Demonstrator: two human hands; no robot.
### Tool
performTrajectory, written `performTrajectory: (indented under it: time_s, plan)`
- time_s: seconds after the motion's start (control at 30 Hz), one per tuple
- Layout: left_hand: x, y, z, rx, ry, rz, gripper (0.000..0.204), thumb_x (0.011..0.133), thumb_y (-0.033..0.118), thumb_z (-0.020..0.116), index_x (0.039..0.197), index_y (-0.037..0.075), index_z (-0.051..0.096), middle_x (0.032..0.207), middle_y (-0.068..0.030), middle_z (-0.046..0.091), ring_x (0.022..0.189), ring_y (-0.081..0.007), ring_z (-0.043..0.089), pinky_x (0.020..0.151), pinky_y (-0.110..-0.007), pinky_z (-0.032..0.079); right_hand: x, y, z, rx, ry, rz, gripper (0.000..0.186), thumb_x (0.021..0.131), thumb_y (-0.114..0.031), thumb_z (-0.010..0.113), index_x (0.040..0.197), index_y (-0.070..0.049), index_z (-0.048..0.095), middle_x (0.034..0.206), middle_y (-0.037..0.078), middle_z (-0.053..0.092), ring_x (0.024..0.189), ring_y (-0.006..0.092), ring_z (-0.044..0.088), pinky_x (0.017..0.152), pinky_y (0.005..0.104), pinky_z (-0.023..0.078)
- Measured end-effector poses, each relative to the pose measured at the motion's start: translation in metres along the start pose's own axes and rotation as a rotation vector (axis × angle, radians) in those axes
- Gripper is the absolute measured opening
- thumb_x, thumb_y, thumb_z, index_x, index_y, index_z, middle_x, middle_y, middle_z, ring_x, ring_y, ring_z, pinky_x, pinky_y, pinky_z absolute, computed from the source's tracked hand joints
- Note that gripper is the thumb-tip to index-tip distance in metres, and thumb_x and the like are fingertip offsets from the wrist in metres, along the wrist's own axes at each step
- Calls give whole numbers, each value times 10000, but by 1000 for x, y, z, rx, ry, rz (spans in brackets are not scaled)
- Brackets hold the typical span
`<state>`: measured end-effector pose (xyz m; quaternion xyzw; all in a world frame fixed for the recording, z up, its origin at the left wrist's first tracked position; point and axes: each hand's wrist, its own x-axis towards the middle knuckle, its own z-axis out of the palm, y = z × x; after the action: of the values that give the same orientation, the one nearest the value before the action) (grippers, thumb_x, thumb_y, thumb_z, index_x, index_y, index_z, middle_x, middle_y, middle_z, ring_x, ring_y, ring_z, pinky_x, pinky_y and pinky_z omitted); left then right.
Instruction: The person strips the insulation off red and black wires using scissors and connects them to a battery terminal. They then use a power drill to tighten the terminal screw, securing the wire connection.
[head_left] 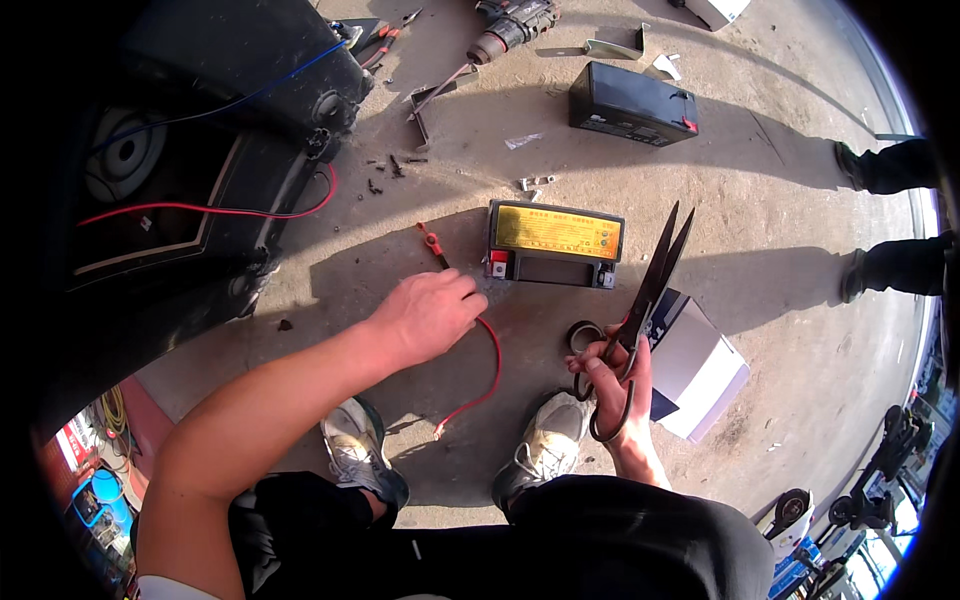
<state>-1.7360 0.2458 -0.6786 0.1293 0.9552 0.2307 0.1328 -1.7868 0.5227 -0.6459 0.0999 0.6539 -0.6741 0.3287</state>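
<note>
My left hand [428, 316] is closed round a red wire [498, 352] above the concrete floor. One end, with a red ring terminal [432, 242] and a short black section, sticks out beyond my fingers; the rest curves down to a bare-looking tip between my shoes. In my right hand [622, 392] are large black scissors [655, 283], blades pointing up and slightly apart. A roll of black tape [584, 336] shows beside those fingers; whether they touch it I cannot tell. Ahead lies a black battery with a yellow label [558, 230], its terminals on the near side.
A second black battery [632, 104] lies farther off, near a power drill [510, 28] and metal brackets [420, 118]. Screws [395, 168] are scattered about. A white box [700, 368] stands right. At left is a large black housing [230, 90] with wires. Another person's legs [895, 168] show far right.
</note>
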Motion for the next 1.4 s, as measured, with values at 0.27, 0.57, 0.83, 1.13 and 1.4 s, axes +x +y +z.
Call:
performTrajectory:
  time_s: [0.27,0.57,0.83,1.13,1.4]
  plan:
    - [-3,21,16,130,-202,98,94,775,119,622,857,75,632,883,-72,637,946,-243,630,826,-355,508,19,-14,-67,-382,305,-143,465,887,-18,616,1302,19,410,940,53,560,840,113,562,753,243,488]
    - [15,6,-16,-43,-88,-582,336,866,322,688,904,-8,646,827,-203,690,777,-380,688,693,-478,547,29,-23,-22,-330,124,-136,439,884,-158,647,1224,54,468,831,47,587,714,112,578,689,239,468]
    - [30,-13,12,-670,179,-1091,236,847,204,671,899,-23,633,772,-162,681,703,-270,682,690,-406,554,23,-19,-21,-272,52,-96,465,862,-51,692,1258,21,459,882,28,561,790,80,523,697,218,445]
    - [19,-6,-146,-1448,132,-691,396,936,76,578,1303,-30,473,931,-156,685,804,-214,690,677,-325,563,24,-44,-3,-68,-88,-128,472,846,22,718,1240,-18,464,924,50,596,829,99,564,749,243,483]
    - [23,34,-170,-1416,217,-597,298,949,83,597,1209,-11,485,989,-175,690,885,-250,710,746,-352,592,17,-98,46,334,-548,71,456,878,58,677,1246,-34,423,1098,178,658,1023,248,671,897,370,549]
